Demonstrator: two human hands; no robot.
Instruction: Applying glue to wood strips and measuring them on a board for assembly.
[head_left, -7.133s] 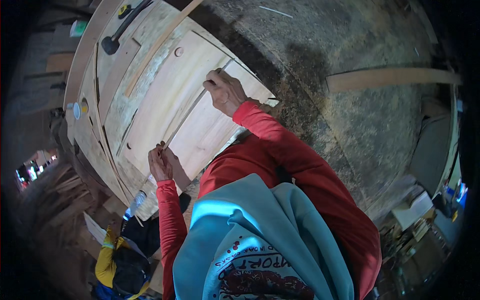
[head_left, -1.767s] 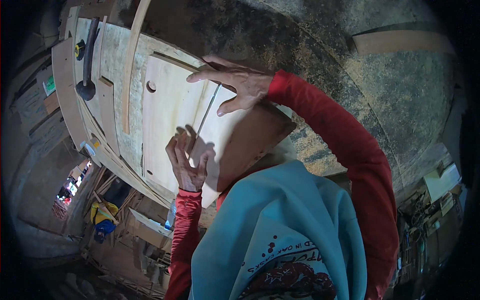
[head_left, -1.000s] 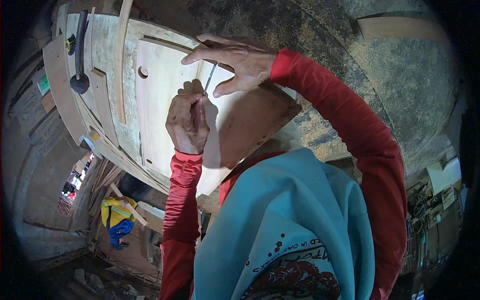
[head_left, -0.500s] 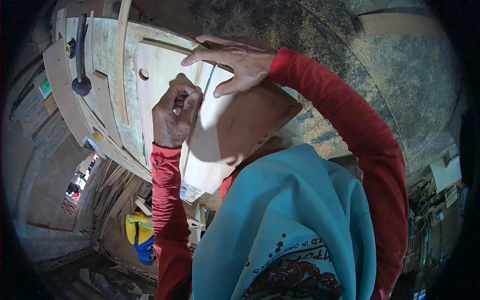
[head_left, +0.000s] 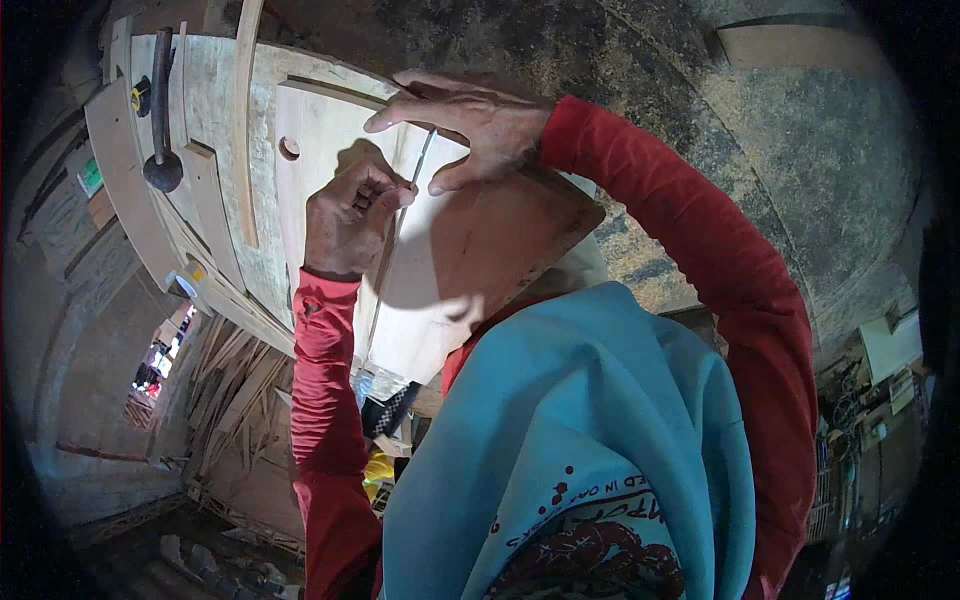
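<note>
A pale wooden panel (head_left: 325, 125), made of boards with a dark seam, lies in front of me. My left hand (head_left: 350, 215) is over its middle, thumb and fingers closed in a pinch. From the pinch a thin, light grey rod (head_left: 424, 157) points away along the seam; its exact kind is unclear. My right hand (head_left: 475, 125) rests spread on the panel's far right part, thumb and fingers apart on either side of the rod's far end. Shadow covers the panel's right part. A round hole (head_left: 289, 149) shows near its left edge.
Left of the panel, a dark mallet (head_left: 162, 170), a yellow-and-black tape measure (head_left: 141, 96) and a long wood strip (head_left: 246, 130) lie on the bench. Sawdust covers the floor (head_left: 640, 130). A person in yellow (head_left: 378, 470) is partly hidden behind my left arm.
My left hand has shifted slightly away and to the right, toward the rod's far end. My right hand stays in place. The person in yellow has moved right, behind my left arm.
</note>
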